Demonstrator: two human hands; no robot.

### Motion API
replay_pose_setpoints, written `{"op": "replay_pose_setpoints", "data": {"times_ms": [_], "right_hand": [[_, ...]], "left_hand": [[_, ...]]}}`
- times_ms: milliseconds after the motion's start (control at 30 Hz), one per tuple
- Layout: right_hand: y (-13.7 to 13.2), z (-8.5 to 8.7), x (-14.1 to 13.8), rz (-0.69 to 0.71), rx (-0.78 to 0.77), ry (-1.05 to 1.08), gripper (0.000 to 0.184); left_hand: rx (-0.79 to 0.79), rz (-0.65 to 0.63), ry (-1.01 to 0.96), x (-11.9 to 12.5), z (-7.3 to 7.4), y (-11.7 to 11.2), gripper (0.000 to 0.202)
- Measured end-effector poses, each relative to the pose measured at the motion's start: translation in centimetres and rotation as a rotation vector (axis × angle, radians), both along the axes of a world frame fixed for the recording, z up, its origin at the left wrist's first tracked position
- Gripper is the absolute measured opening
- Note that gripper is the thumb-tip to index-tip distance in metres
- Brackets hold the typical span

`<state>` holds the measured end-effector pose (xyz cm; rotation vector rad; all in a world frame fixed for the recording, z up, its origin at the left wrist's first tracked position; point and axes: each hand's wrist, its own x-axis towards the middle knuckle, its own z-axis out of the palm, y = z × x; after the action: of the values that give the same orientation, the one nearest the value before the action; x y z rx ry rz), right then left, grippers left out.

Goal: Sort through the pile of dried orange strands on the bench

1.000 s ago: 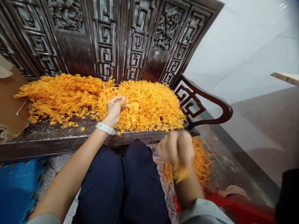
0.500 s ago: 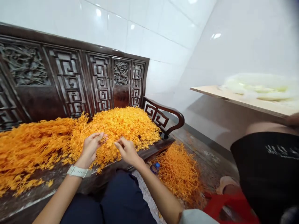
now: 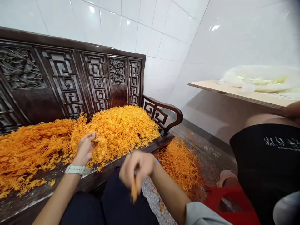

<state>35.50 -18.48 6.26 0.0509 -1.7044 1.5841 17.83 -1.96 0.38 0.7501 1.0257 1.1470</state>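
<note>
My left hand [image 3: 86, 148], with a pale watch on its wrist, is held at the front of a yellow-orange heap [image 3: 124, 125] of frilly, stringy strands that look like cordyceps mushrooms. Its fingers are pinched together; against the heap I cannot make out what is between them. Over my lap, my right hand [image 3: 138, 167] is blurred by motion and points downward. A small yellow-orange piece [image 3: 134, 190], apparently a cordyceps strand, sticks out below its thumb and fingertips. A darker, looser orange pile [image 3: 35, 140] lies farther left on the bench seat.
The heaps lie on a carved dark wooden bench [image 3: 164, 112] with a curved armrest. On the floor at its right end is a pile of thin orange stalks [image 3: 181, 168]. A red bag [image 3: 234, 203] lies near another person's leg. A wooden board [image 3: 234, 90] holds a translucent plastic bag [image 3: 257, 81].
My right hand has moved from beside the left hand toward me, down over my lap, carrying a small orange piece. My left hand stays at the heap. The view has shifted slightly.
</note>
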Motion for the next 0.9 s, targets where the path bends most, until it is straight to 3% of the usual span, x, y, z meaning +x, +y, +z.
{"op": "replay_pose_setpoints", "data": {"times_ms": [100, 167, 233, 333, 433, 500, 633, 700, 900], "right_hand": [[2.3, -0.9, 1.7, -0.59, -0.505, 0.486, 0.023], [3.3, -2.2, 1.6, -0.694, -0.763, 0.53, 0.02], [3.5, -3.7, 0.9, -0.748, -0.903, 0.441, 0.021], [3.1, -5.5, 0.0, -1.019, -0.706, 0.15, 0.02], [2.7, -6.4, 0.0, -1.379, -0.329, -0.224, 0.026], [2.5, -6.6, 0.3, -1.505, -0.085, -0.459, 0.033], [2.7, -7.1, 0.5, -1.59, 0.258, -0.8, 0.049], [3.1, -7.4, 0.4, -1.593, 0.353, -0.872, 0.045], [4.1, -7.5, -0.4, -1.581, 0.395, -0.742, 0.033]], "left_hand": [[0.006, -0.076, 0.025, 0.3, -0.3, -0.3, 0.003], [0.022, -0.108, 0.03, 0.6, -0.6, -0.4, 0.002], [0.046, -0.146, 0.012, 0.8, -0.7, -0.5, 0.005], [0.083, -0.19, -0.003, 1.2, -0.5, -1.0, 0.014], [0.116, -0.209, 0.027, 1.6, 0.0, -1.6, 0.022], [0.131, -0.224, 0.045, 1.9, 0.3, -1.9, 0.031], [0.152, -0.264, 0.048, 2.4, 0.4, -2.2, 0.044], [0.149, -0.29, 0.071, 2.5, 0.4, -2.3, 0.046], [0.153, -0.387, 0.045, 2.7, 0.5, -2.9, 0.049]]}}
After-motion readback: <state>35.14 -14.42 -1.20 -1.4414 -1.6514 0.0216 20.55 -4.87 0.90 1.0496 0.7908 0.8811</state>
